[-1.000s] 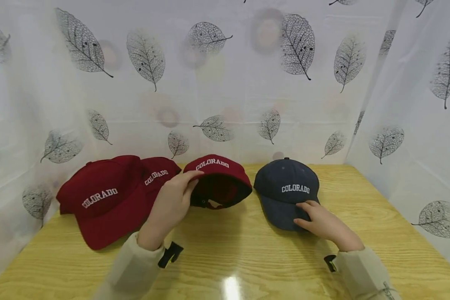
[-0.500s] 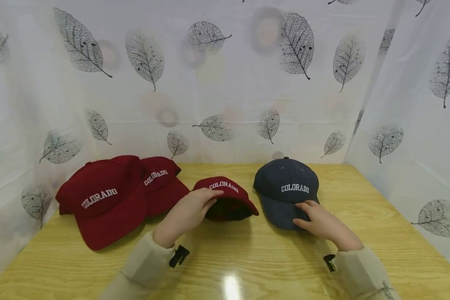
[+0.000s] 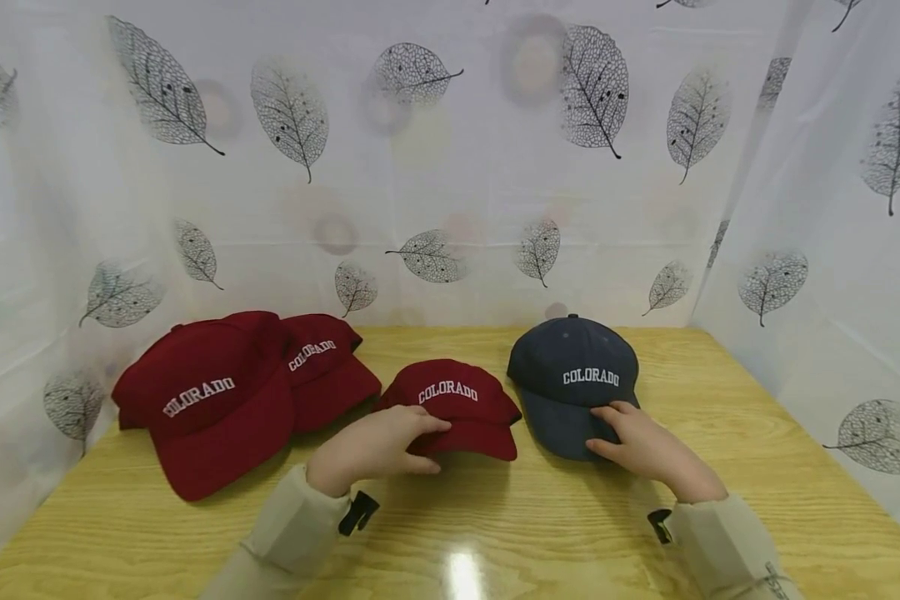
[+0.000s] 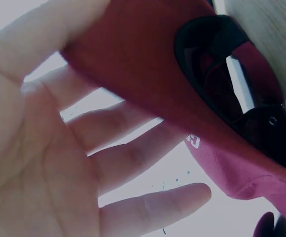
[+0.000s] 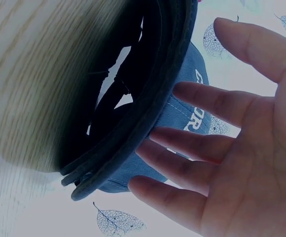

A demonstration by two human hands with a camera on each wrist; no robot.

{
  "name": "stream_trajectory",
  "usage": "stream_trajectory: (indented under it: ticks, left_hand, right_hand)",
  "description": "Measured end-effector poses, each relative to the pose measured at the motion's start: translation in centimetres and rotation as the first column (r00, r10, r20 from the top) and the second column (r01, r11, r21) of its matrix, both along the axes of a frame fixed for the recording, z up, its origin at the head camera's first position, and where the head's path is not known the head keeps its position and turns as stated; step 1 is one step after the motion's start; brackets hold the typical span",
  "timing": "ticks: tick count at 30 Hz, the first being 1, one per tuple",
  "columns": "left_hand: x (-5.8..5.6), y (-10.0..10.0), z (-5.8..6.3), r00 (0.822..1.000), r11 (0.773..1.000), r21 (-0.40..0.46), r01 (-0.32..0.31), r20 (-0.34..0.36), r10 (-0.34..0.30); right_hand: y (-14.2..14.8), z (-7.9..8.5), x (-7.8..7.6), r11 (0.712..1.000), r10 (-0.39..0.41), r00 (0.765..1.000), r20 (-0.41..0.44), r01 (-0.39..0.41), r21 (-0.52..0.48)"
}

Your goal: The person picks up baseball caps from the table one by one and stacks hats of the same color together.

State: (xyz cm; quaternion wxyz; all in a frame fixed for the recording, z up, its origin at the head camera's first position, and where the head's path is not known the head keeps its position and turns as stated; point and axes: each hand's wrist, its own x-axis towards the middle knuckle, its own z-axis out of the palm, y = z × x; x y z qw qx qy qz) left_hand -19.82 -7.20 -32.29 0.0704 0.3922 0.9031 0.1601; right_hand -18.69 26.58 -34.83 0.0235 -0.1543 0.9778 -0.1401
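A red cap (image 3: 447, 394) lettered COLORADO sits mid-table, brim toward me. My left hand (image 3: 375, 446) has its fingers laid on the left of that brim, with the thumb lower and apart from the fingers. In the left wrist view the fingers of the left hand (image 4: 59, 148) look straight and spread, some tips hidden behind the brim (image 4: 128, 64). To the right stands a navy cap (image 3: 573, 367). Fingertips of my right hand (image 3: 648, 446) touch its brim; in the right wrist view, layered brim edges (image 5: 148, 108) show beside straight fingers.
Two more red caps lie at the left, a front one (image 3: 210, 408) overlapping one behind it (image 3: 326, 375). They stand on a wood-grain table (image 3: 570, 533). A white curtain (image 3: 450, 192) with leaf prints closes off the back and sides.
The middle red cap has come down and toward me, its raised brim now lowered so the underside no longer shows. My left hand moved with it, then loosened. The right hand has stayed put.
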Motion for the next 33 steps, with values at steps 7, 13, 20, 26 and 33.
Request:
stream_trajectory:
  ticks: [7,13,20,26,33]
  left_hand:
    - [0.4,0.0,0.0,0.998,0.999,-0.044,0.031,0.053,-0.028]
    - [0.4,0.1,-0.1,0.995,0.999,-0.033,0.027,0.093,-0.023]
    - [-1.1,-1.1,-0.5,0.998,0.999,0.041,0.029,0.061,-0.032]
    - [-3.5,-3.1,-1.4,0.984,0.956,0.236,-0.177,0.051,0.169]
    - [-6.1,-4.2,-2.8,0.878,0.794,0.376,-0.478,0.165,0.450]
  right_hand:
    - [-0.1,0.1,0.0,1.000,-0.004,1.000,0.006,0.004,-0.001]
    - [-0.1,0.0,0.0,1.000,-0.002,1.000,0.010,0.002,0.001]
    - [-0.1,0.1,0.0,1.000,-0.016,1.000,0.005,0.016,-0.012]
    - [-0.3,0.5,-0.1,0.996,-0.046,0.994,-0.097,0.039,-0.076]
    - [-1.5,1.4,-0.7,0.979,-0.056,0.975,-0.217,0.011,-0.204]
